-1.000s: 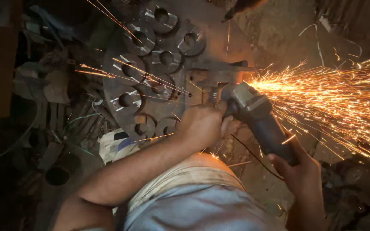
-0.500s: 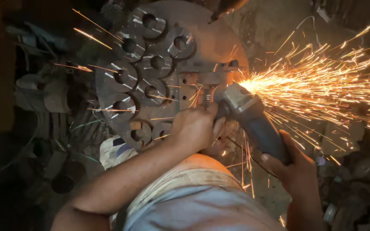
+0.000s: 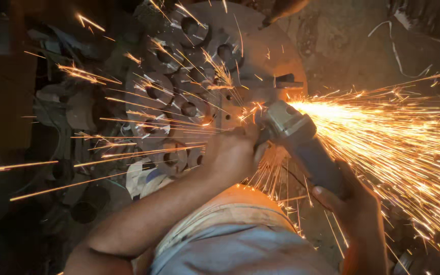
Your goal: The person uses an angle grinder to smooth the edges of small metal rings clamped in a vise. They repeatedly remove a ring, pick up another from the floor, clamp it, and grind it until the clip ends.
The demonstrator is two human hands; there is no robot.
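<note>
Orange sparks spray toward three o'clock as both hands, left hand (image 3: 232, 153) and right hand (image 3: 352, 201), fingers wrapped around the angle grinder (image 3: 301, 140), grind what seems the round steel plate's (image 3: 260, 46) edge.

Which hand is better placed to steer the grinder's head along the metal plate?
Left. The left hand grips right beside the angle grinder head at the round plate; the right hand holds the rear body, farther from the sparks.

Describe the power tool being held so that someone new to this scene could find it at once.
Start at the big round metal plate studded with ring-shaped parts at top centre. At its lower right edge sits the angle grinder, left hand beside its head, right hand on its body. It alone throws a bright fan of sparks rightward.
</note>
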